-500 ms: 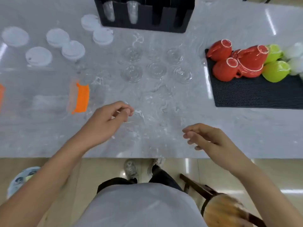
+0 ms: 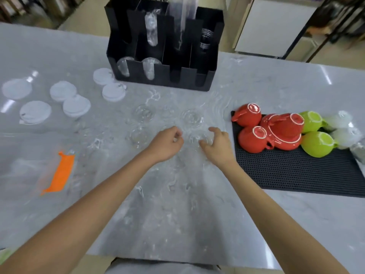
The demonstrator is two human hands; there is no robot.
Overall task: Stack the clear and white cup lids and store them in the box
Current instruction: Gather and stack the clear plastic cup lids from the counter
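Both your hands are out over the grey marble table [image 2: 177, 214], right among the round see-through plastic cup lids [image 2: 192, 117]. Your left hand [image 2: 166, 144] is curled, fingers tucked near the thumb; it may be pinching a clear lid, but the lids are so hard to see that I cannot tell. Your right hand [image 2: 216, 145] has its fingers bent over the clear lid [image 2: 197, 139] just in front of it, touching or almost touching, not closed on it yet.

This looks like the gathering step for the clear lids. None look stacked so far. The flat white round lids [image 2: 76, 105] lie well apart to your left, still loose. The tall black box with slots [image 2: 164, 76] stands at the back.

Next you would need to pinch one clear lid by its edge and set it on another so they nest.
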